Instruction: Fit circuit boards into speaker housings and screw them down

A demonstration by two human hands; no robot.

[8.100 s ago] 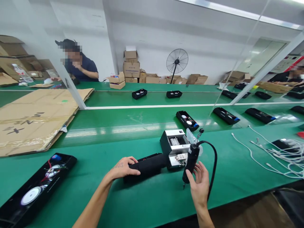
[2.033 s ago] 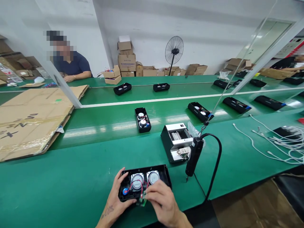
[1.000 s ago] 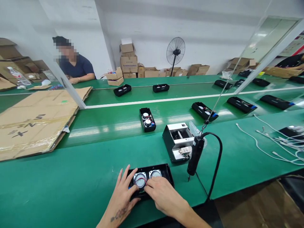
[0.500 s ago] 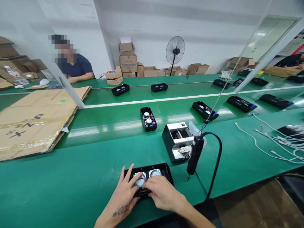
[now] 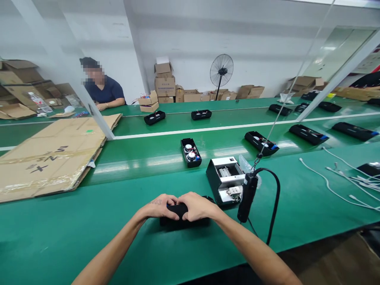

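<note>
Black speaker housing (image 5: 184, 219) lies on the green surface (image 5: 89, 221), near its front edge. Left hand (image 5: 160, 206) and right hand (image 5: 194, 206) both clench over its top, fingertips meeting. Hanging screwdriver (image 5: 247, 196) beside.

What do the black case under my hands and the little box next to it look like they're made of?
The black case, gripped by the left hand and right hand, looks like matte moulded plastic: dull, with no glare. The box seems to be sheet metal: black-painted side, bright silvery top that reflects light.
</note>
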